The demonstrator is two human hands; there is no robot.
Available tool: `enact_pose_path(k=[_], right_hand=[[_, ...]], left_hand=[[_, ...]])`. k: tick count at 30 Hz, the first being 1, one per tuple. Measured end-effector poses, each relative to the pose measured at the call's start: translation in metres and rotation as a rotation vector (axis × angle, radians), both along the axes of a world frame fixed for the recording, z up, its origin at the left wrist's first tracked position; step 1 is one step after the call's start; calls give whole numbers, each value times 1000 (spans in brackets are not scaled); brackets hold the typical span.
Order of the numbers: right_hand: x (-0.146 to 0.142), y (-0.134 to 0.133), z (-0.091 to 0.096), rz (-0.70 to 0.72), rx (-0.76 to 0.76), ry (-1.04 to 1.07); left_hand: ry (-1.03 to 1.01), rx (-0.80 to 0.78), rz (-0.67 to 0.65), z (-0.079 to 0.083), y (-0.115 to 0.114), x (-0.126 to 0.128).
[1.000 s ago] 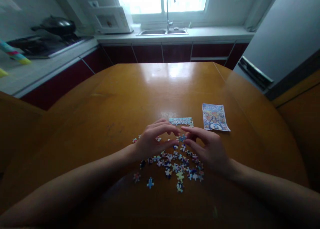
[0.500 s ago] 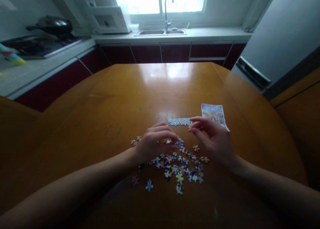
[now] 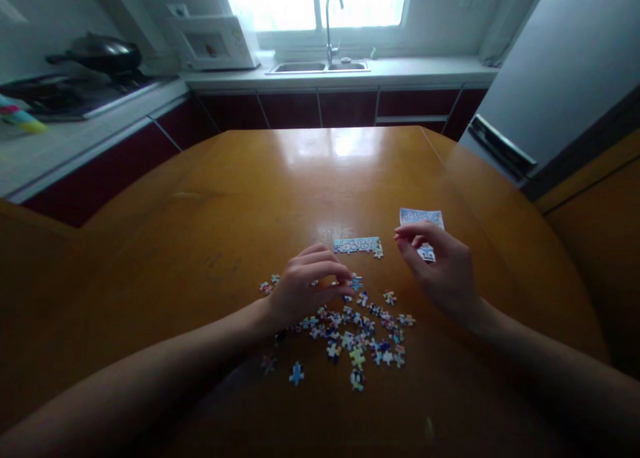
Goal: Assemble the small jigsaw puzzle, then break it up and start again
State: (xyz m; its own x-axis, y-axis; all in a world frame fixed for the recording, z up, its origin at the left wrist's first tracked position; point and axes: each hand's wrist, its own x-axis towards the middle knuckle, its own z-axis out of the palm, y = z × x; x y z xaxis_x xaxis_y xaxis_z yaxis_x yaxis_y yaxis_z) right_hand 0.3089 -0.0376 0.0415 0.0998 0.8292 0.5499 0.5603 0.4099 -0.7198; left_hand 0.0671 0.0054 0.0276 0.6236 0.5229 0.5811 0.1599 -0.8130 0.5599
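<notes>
Several loose jigsaw pieces (image 3: pixel 350 338) lie scattered on the wooden table (image 3: pixel 225 205) in front of me. My left hand (image 3: pixel 305 286) rests at the pile's far edge with curled fingers. Its thumb and forefinger pinch a small blue piece (image 3: pixel 356 283). A short joined strip of pieces (image 3: pixel 357 246) lies just beyond it. My right hand (image 3: pixel 443 271) is lifted to the right, fingertips pinched together over a printed picture card (image 3: pixel 420 215) that it partly hides. Whether anything sits in that pinch is unclear.
Beyond the table runs a kitchen counter with a sink and tap (image 3: pixel 330 41), a white microwave (image 3: pixel 213 41) and a black wok (image 3: pixel 103 51) on the stove at the left. A grey refrigerator (image 3: pixel 560 78) stands close to the table's right side.
My hands met over one piece a second ago. The right hand has since drawn away up and right to the picture card, while the left stayed with the blue piece.
</notes>
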Motion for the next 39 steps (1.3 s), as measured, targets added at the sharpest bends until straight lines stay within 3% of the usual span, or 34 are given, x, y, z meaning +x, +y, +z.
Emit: enact_pose_path(k=[5, 10, 15, 21, 28, 39], right_hand=[[-9, -5, -6, 155, -97, 0], [-28, -19, -14, 367, -313, 139], [-40, -29, -18, 411, -427, 352], [-36, -25, -16, 448, -449, 394], [-36, -23, -18, 440, -455, 517], [-9, 0, -3, 64, -153, 407]], left_hand=[[-19, 6, 29, -3, 0, -1], [-8, 31, 29, -4, -2, -1], [15, 81, 13, 0, -6, -1], [-22, 64, -10, -1, -4, 0], [-9, 86, 19, -1, -4, 0], [-47, 93, 55, 0, -3, 0]])
